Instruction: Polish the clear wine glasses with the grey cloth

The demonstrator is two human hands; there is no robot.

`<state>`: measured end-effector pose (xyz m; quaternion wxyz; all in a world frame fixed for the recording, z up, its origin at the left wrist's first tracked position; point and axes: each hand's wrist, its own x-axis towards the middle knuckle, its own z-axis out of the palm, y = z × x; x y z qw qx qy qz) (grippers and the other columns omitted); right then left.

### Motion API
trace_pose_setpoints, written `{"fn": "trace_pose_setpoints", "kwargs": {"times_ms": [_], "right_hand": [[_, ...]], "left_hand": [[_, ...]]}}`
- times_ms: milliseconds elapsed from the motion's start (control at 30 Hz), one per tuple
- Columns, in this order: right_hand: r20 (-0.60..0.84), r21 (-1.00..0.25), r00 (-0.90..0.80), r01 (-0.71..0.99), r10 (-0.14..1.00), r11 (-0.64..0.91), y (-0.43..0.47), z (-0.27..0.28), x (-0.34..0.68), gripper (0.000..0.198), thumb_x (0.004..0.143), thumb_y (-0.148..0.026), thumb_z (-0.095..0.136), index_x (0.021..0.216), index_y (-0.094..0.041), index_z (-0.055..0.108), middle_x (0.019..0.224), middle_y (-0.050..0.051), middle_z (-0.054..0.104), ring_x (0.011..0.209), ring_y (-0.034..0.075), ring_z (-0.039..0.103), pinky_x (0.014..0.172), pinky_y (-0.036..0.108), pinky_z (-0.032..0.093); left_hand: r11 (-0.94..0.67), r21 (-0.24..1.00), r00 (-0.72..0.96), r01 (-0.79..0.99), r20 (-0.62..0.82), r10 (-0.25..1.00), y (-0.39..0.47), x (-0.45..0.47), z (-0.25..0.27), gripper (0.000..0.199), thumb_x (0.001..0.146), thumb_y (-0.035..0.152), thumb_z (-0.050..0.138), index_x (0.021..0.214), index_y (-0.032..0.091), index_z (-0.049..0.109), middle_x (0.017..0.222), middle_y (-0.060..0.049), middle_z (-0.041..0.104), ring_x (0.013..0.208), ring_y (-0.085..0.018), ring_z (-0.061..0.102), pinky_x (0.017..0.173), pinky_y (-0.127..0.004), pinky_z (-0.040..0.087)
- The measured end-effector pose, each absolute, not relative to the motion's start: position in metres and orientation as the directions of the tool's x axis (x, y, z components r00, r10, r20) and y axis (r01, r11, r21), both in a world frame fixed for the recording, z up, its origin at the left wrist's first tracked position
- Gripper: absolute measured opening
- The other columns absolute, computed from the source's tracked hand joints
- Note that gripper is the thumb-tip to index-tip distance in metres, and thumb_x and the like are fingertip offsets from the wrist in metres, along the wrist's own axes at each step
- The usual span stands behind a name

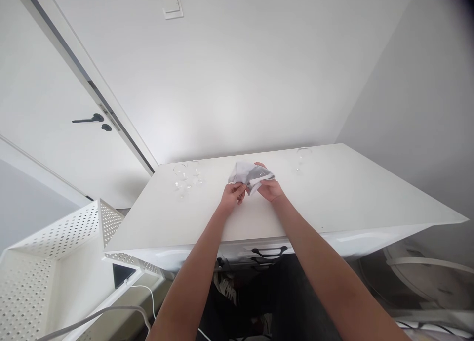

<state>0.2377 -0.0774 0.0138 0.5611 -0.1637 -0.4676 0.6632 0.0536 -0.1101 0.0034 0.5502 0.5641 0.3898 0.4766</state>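
A crumpled white and grey cloth (242,171) is bunched between my two hands above the middle of the white cabinet top (333,197). My left hand (233,194) pinches the cloth's near left edge with thumb and fingers. Wrapped round its right side is my right hand (271,189), with some fingers behind the cloth and the thumb in front. Whether the folds cover something else, I cannot tell. To the left of my hands stand clear stemmed glasses, one wine glass (181,174) nearer and another wine glass (196,171) just behind it.
Toward the back right of the cabinet top stands one more clear glass (303,158). Black drawer handles (269,252) stick out at the front. A perforated white shelf unit (74,232) with cables is at lower left, beside a door with a black handle (89,118). Walls rise behind and at right.
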Motion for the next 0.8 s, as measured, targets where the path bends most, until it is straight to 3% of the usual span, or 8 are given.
{"fn": "trace_pose_setpoints", "kwargs": {"times_ms": [167, 233, 367, 467, 633, 800], "right_hand": [[0.252, -0.812, -0.195, -0.576, 0.948, 0.097, -0.072, 0.013, 0.228, 0.042, 0.072, -0.04, 0.079, 0.11, -0.031, 0.063, 0.114, 0.004, 0.068, 0.103, 0.027, 0.063, 0.083, 0.04, 0.052], [0.232, -0.817, -0.197, -0.571, 0.952, 0.081, -0.071, 0.011, 0.23, 0.039, 0.072, -0.04, 0.079, 0.106, -0.03, 0.063, 0.109, 0.003, 0.068, 0.099, 0.025, 0.063, 0.08, 0.038, 0.051], [0.305, -0.804, -0.234, -0.584, 0.923, 0.117, -0.07, 0.003, 0.239, 0.044, 0.057, -0.035, 0.086, 0.093, -0.028, 0.061, 0.105, 0.003, 0.065, 0.093, 0.025, 0.062, 0.075, 0.037, 0.05], [0.322, -0.795, -0.221, -0.592, 0.921, 0.135, -0.07, 0.002, 0.242, 0.047, 0.056, -0.035, 0.084, 0.096, -0.03, 0.061, 0.104, 0.002, 0.064, 0.089, 0.025, 0.061, 0.074, 0.038, 0.05], [0.298, -0.824, -0.015, -0.51, 0.954, 0.249, -0.068, 0.008, 0.233, 0.039, 0.068, -0.033, 0.079, 0.102, -0.029, 0.063, 0.104, 0.002, 0.063, 0.091, 0.022, 0.059, 0.077, 0.034, 0.05], [0.343, -0.876, 0.163, -0.3, 0.925, 0.377, -0.066, 0.006, 0.228, 0.029, 0.073, -0.038, 0.078, 0.095, -0.023, 0.067, 0.099, 0.003, 0.065, 0.09, 0.021, 0.059, 0.077, 0.032, 0.049]], "left_hand": [[-0.336, 0.923, -0.021, 0.186, 0.345, 0.938, -0.106, 0.055, -0.002, 0.019, 0.081, 0.036, 0.071, 0.082, 0.018, 0.077, 0.066, -0.002, 0.061, 0.059, -0.012, 0.049, 0.055, -0.026, 0.038], [-0.302, 0.943, 0.029, 0.142, 0.301, 0.953, -0.106, 0.053, -0.003, 0.019, 0.081, 0.034, 0.07, 0.081, 0.017, 0.077, 0.062, 0.0, 0.057, 0.056, -0.011, 0.046, 0.053, -0.026, 0.034], [-0.125, 0.991, 0.224, -0.056, 0.134, 0.965, -0.106, 0.051, -0.004, 0.03, 0.08, 0.045, 0.074, 0.079, 0.015, 0.075, 0.055, 0.002, 0.046, 0.047, -0.008, 0.034, 0.047, -0.025, 0.02], [-0.116, 0.991, 0.226, -0.062, 0.127, 0.966, -0.106, 0.051, -0.004, 0.033, 0.079, 0.049, 0.075, 0.081, 0.016, 0.075, 0.055, 0.003, 0.047, 0.048, -0.008, 0.034, 0.047, -0.025, 0.022], [-0.394, 0.88, 0.032, 0.266, 0.4, 0.916, -0.107, 0.057, -0.004, 0.021, 0.083, 0.038, 0.07, 0.081, 0.018, 0.076, 0.074, -0.005, 0.068, 0.062, -0.014, 0.052, 0.058, -0.028, 0.04], [-0.481, 0.762, 0.074, 0.435, 0.502, 0.862, -0.107, 0.059, -0.008, 0.018, 0.089, 0.032, 0.062, 0.084, 0.02, 0.075, 0.079, -0.005, 0.072, 0.067, -0.016, 0.058, 0.062, -0.029, 0.044]]}}
